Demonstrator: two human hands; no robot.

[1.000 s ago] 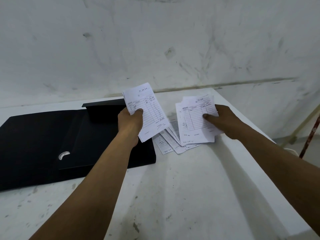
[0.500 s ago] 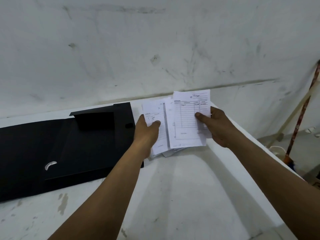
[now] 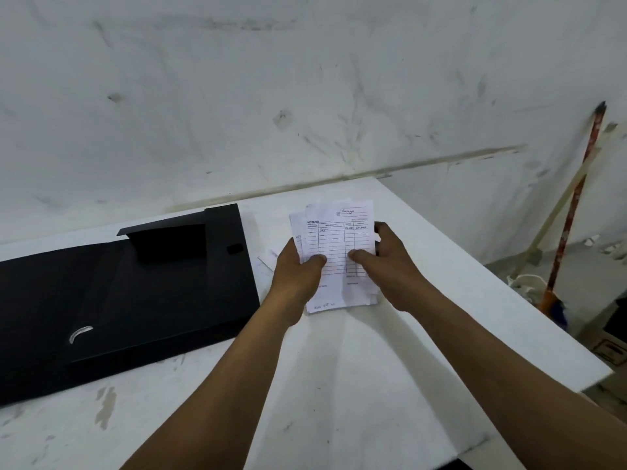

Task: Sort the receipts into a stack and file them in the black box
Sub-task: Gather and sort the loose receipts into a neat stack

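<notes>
Tabletop receipts (image 3: 336,252) now one stack.

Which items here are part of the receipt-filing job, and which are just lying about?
Job: receipts, gripped by left hand and right hand; open black box; loose receipt on the table.
Lying about: broom; cardboard box.

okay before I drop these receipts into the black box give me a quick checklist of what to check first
1. Both hands on the receipts: ok; left hand and right hand grip them.
2. Edges squared: not ok; sheets stick out at top and bottom.
3. Every receipt gathered: not ok; a loose receipt lies behind the left hand.
4. Black box open: ok, lid folded back.
5. Box interior free: cannot tell, too dark.
</notes>
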